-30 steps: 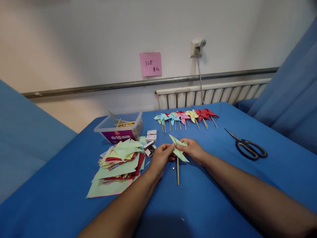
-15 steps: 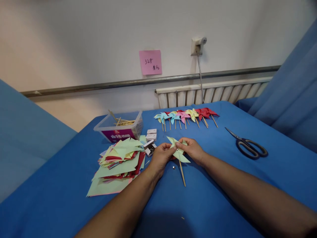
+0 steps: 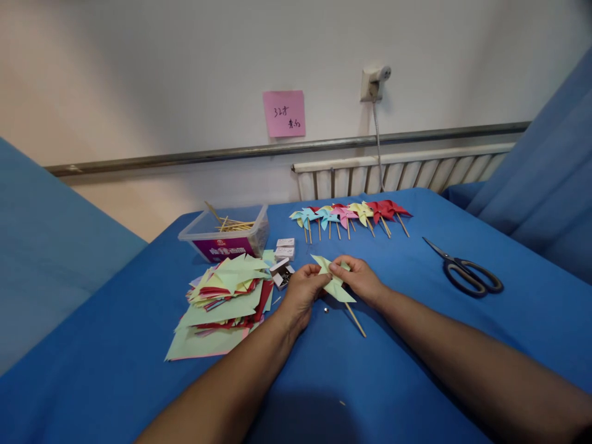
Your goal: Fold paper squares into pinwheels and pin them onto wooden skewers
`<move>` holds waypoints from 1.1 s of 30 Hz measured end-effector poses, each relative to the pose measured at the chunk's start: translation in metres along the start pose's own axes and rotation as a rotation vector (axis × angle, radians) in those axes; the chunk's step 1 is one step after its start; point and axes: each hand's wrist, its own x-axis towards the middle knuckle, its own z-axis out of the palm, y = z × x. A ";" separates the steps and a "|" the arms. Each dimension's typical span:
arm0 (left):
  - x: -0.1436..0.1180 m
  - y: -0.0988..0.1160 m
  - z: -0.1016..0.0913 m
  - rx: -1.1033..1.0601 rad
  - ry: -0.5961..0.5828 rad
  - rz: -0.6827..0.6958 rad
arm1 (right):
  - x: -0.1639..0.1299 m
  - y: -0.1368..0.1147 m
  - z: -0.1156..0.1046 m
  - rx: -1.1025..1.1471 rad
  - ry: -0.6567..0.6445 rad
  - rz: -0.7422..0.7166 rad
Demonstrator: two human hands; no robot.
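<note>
Between my two hands is a pale green paper pinwheel (image 3: 339,290) on a thin wooden stick (image 3: 356,320). My left hand (image 3: 303,290) pinches the pinwheel from the left, its thumb near the centre. From the right, my right hand (image 3: 357,279) grips it too, with the thumb pressed by the middle. The stick slants down and to the right below the paper. What the fingers behind the paper touch is hidden. A small shiny metal piece (image 3: 326,310) lies on the cloth just below my left hand.
Left of my hands are a stack of coloured paper (image 3: 222,314), a small open box (image 3: 280,273) of metal bits and a plastic tub (image 3: 226,237) of sticks. Several finished pinwheels (image 3: 346,214) lie at the back. Black-handled scissors (image 3: 465,271) rest on the right.
The stick's lower end has swung to the right under the pinwheel. The thumbs now cover the centre, where a metal dot showed before. Both hands stay nearly in place.
</note>
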 end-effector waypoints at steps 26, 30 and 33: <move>0.011 -0.001 -0.009 -0.127 0.166 0.190 | -0.017 -0.001 0.013 -0.656 0.136 -0.228; 0.010 -0.002 -0.009 -0.111 0.176 0.183 | -0.018 -0.004 0.010 -0.840 0.106 -0.242; 0.012 -0.002 -0.010 -0.069 0.199 0.190 | -0.020 -0.007 0.011 -0.920 0.089 -0.262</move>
